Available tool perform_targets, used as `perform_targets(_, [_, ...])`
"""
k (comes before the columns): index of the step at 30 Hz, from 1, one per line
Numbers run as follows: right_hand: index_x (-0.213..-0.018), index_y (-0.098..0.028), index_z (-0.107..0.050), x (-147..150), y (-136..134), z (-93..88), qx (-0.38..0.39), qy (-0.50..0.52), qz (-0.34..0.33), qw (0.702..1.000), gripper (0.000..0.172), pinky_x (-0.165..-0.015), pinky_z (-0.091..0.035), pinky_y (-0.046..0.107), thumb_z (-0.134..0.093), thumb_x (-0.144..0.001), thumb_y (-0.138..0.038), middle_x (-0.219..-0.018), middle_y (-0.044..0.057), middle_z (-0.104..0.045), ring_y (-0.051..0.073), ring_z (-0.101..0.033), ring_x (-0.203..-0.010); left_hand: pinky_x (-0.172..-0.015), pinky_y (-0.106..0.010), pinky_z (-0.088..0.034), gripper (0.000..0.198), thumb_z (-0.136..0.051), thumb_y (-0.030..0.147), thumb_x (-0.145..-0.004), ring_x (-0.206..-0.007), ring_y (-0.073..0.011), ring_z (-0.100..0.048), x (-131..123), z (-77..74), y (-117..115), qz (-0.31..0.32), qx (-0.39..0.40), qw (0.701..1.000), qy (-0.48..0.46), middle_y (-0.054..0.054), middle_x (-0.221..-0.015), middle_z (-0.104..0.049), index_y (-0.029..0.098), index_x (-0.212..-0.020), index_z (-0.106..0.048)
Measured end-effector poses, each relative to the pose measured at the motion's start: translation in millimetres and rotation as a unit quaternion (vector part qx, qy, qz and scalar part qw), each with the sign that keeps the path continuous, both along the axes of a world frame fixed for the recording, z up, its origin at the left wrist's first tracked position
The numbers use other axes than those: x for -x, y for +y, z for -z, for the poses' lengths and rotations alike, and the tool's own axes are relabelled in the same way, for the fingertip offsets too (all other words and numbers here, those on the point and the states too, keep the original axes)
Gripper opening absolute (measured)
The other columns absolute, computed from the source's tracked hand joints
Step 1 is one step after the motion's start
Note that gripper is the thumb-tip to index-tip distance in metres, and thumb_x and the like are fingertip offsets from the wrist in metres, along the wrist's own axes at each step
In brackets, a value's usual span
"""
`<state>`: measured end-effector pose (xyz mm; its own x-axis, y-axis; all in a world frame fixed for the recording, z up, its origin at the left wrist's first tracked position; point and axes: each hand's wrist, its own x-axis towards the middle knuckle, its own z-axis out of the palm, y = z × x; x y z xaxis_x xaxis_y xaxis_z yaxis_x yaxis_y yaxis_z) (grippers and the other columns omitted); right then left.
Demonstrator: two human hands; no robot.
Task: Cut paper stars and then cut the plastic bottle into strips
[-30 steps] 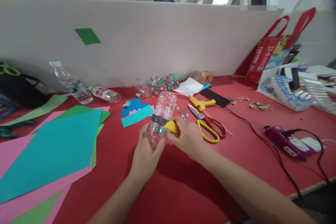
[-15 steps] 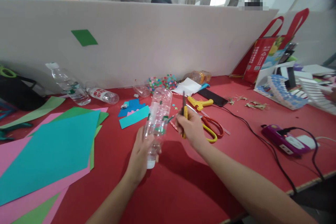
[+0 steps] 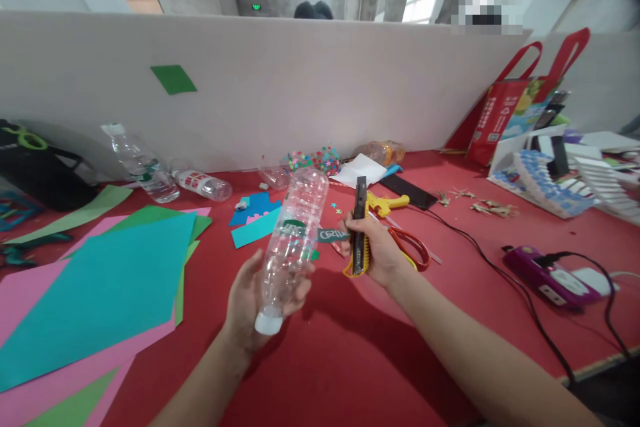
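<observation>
My left hand (image 3: 244, 300) is wrapped round the lower part of a clear plastic bottle (image 3: 290, 253), held tilted with its white cap toward me. A printed label with a green band (image 3: 331, 235) stretches from the bottle's side to the fingertips of my right hand (image 3: 380, 253). Those fingers are closed round a black and yellow utility knife (image 3: 359, 227), held upright, and appear to pinch the label's end too. Just behind that hand lie a yellow glue gun (image 3: 387, 203) and red-handled scissors (image 3: 413, 247), partly covered by it.
Coloured paper sheets (image 3: 110, 280) cover the left of the red table (image 3: 320, 373). Two clear bottles (image 3: 145, 170) and star-filled containers (image 3: 313, 160) stand or lie along the white partition (image 3: 310, 80). To the right are a phone (image 3: 409, 191), a purple power strip (image 3: 547, 273) and cables.
The bottle has turned and tilted more to the left. Its label now spans out to my right hand. The utility knife has rotated, showing its broad side.
</observation>
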<state>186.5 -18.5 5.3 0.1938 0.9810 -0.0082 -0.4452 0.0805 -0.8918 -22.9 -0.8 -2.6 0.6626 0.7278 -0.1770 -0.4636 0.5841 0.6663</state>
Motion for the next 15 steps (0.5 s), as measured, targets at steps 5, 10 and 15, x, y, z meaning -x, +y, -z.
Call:
perform_targets(5, [-0.073, -0.02, -0.056, 5, -5, -4.8, 0.007, -0.053, -0.026, 0.998, 0.024, -0.034, -0.027, 0.015, -0.076, -0.067, -0.033, -0.048, -0.011, -0.047, 0.005, -0.035, -0.036, -0.04, -0.017, -0.043, 0.05, -0.064, 0.053, -0.079, -0.047, -0.0098, -0.057, 6, 6.6, 1, -0.011, -0.017, 1.0, -0.006, -0.011, -0.082, -0.074, 0.013, -0.109, -0.069])
perform_targets(10, [-0.068, -0.02, -0.059, 16, -8, -3.9, 0.031, -0.115, -0.052, 0.992, 0.023, -0.029, -0.021, 0.016, -0.08, -0.067, -0.03, -0.035, -0.012, -0.041, 0.006, -0.03, -0.029, -0.057, -0.031, -0.056, 0.04, -0.049, 0.044, -0.09, -0.076, -0.0248, -0.071, -1, 3.4, 1, -0.009, 0.021, 0.997, 0.079, -0.016, -0.097, -0.074, 0.012, -0.105, -0.067])
perform_targets(15, [-0.065, -0.021, -0.053, 21, -11, -1.3, 0.024, -0.103, -0.05, 0.993, 0.025, -0.032, -0.028, 0.016, -0.076, -0.069, -0.03, -0.04, -0.012, -0.043, 0.006, -0.037, -0.033, -0.071, -0.035, -0.056, 0.03, -0.054, 0.037, -0.091, -0.082, -0.0237, -0.071, -13, -4.1, -8, -0.029, 0.008, 0.991, 0.128, -0.009, -0.096, -0.073, 0.018, -0.113, -0.059])
